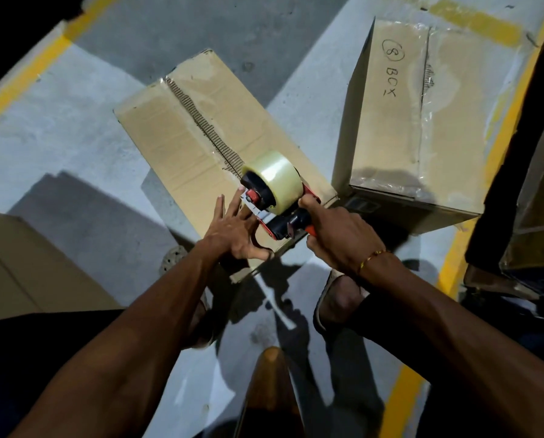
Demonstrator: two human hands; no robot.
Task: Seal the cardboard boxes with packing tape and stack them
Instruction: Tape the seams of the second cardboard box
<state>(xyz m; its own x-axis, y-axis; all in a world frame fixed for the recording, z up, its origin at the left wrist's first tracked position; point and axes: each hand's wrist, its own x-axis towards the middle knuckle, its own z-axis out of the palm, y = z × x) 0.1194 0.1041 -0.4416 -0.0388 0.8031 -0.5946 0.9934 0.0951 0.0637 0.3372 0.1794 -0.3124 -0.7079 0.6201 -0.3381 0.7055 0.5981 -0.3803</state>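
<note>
**Tape dispenser at the near end of a box seam**

A box (182, 134) lies flat on the grey floor (59, 128), its long axis running from 11 o'clock down to 5 o'clock. The centre seam (201, 121) between its two flaps shows a ragged, corrugated edge along most of its length.

At the box's near end, toward 5 o'clock, sits a red and black dispenser (273, 203) carrying a roll of clear tape (272, 173). The roll stands over the seam's near end.

The right hand (340, 235) is clamped on the dispenser's handle from the 4 o'clock side, fingers wrapped round it and thumb extended toward the roll. A thin gold bracelet (373, 256) circles the wrist.

The left hand (235, 230) rests flat on the box top at the dispenser's 8 o'clock, fingers spread apart and touching the cardboard just beside the dispenser's front plate, with the thumb hooked over the box's near edge. It grips nothing.

A second box (422, 115) stands at 2 o'clock, just beside the first, already taped with glossy clear strips across its top and marked "8 BOX" in black pen. More cardboard (21, 263) lies at 8 o'clock, well apart from the work.

Yellow lines (453, 263) cross the floor at 10 o'clock and 4 o'clock. A sandalled foot (337, 298) stands on the floor below the right wrist.
</note>
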